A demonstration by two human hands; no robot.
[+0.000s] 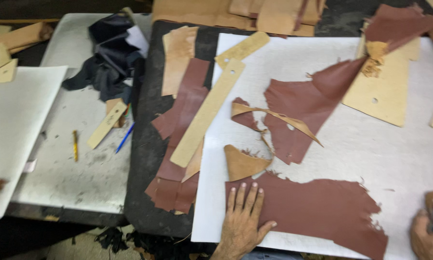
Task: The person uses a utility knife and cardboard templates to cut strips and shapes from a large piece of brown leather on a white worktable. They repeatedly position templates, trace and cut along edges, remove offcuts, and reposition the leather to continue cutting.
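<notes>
Left hand (243, 219) lies flat, fingers spread, pressing the near leather piece (317, 209) onto the white board (399, 159). Its long axis runs rightward toward my right hand (428, 231), closed on something I cannot identify.

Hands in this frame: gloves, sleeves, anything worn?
Both bare. Left hand has no glove, ring or sleeve in view; forearm bare to the frame edge. Right hand is gloveless too, mostly cut off at the corner; its wrist is out of view.

Grey metal table (81, 178) beside a black-topped bench (146, 192)
</notes>
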